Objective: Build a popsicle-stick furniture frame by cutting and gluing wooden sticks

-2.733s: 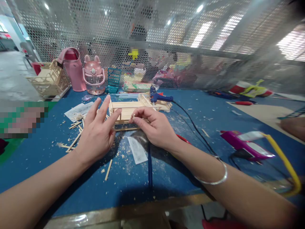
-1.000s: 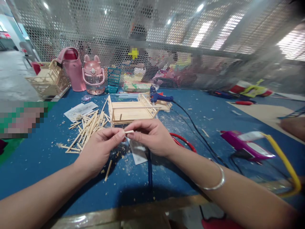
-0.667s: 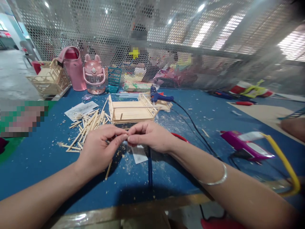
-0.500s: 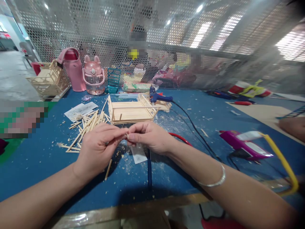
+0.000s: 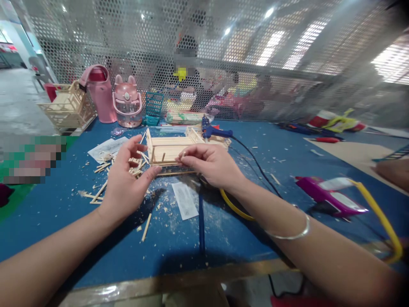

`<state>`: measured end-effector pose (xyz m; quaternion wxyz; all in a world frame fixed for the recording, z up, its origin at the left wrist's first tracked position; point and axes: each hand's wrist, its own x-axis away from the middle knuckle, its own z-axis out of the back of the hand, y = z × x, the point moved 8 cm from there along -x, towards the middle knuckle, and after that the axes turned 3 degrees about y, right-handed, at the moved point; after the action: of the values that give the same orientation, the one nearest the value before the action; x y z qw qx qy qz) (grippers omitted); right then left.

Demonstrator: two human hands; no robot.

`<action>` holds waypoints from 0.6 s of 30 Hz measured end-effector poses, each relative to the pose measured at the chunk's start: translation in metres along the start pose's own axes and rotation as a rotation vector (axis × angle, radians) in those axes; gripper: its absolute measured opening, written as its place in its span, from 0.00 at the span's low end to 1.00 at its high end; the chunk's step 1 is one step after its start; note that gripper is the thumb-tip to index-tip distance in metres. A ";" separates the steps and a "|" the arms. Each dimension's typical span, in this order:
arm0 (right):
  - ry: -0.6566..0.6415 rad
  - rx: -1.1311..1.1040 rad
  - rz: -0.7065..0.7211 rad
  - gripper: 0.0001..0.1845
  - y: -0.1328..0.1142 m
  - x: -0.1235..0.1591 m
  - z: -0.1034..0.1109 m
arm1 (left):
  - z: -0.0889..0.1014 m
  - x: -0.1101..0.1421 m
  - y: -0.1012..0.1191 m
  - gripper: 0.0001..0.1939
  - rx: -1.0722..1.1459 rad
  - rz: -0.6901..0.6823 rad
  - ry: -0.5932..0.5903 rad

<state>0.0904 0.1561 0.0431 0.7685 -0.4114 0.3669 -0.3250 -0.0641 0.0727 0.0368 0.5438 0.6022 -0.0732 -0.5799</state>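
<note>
My left hand is raised over the table with thumb and fingers spread, holding nothing. It is beside the left end of a small model built of wooden sticks, in front of the loose stick pile. My right hand is closed in a pinch at the model's front side. A tiny pale bit shows at its fingertips, too small to name. This hand hides the model's lower right part; I cannot tell whether it touches the model. A paper slip and a single stick lie nearer to me.
Behind the model rests a blue glue gun with a black cord. Two pink bottles and a larger stick model stand back left. A purple and white device lies right. Another person's hand is at the right edge.
My hands, pinched together half a second ago, are apart. The left moved left and opened. The right stays pinched and is slightly farther right and higher.
</note>
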 end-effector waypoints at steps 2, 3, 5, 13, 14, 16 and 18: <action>0.053 0.200 0.166 0.04 -0.010 -0.003 0.002 | -0.007 -0.007 -0.006 0.35 0.018 0.002 -0.073; 0.057 0.273 0.239 0.04 -0.013 -0.004 -0.001 | -0.011 -0.010 -0.009 0.36 0.023 0.009 -0.100; 0.053 0.360 0.346 0.06 -0.016 -0.003 -0.010 | -0.015 -0.015 -0.013 0.35 0.042 0.035 -0.128; 0.147 0.308 0.225 0.08 -0.004 -0.009 -0.016 | -0.022 -0.016 -0.016 0.26 0.133 0.061 -0.164; 0.133 0.292 0.200 0.08 -0.003 -0.010 -0.016 | -0.022 -0.015 -0.017 0.25 0.129 0.062 -0.167; 0.108 0.277 0.170 0.09 -0.002 -0.012 -0.018 | -0.022 -0.015 -0.018 0.22 0.113 0.061 -0.181; 0.104 0.277 0.166 0.10 -0.002 -0.012 -0.018 | -0.021 -0.014 -0.018 0.20 0.088 0.045 -0.194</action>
<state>0.0684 0.1574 0.0416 0.8220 -0.2521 0.3907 -0.3287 -0.0618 0.1023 0.0268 0.5199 0.5649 -0.1645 -0.6193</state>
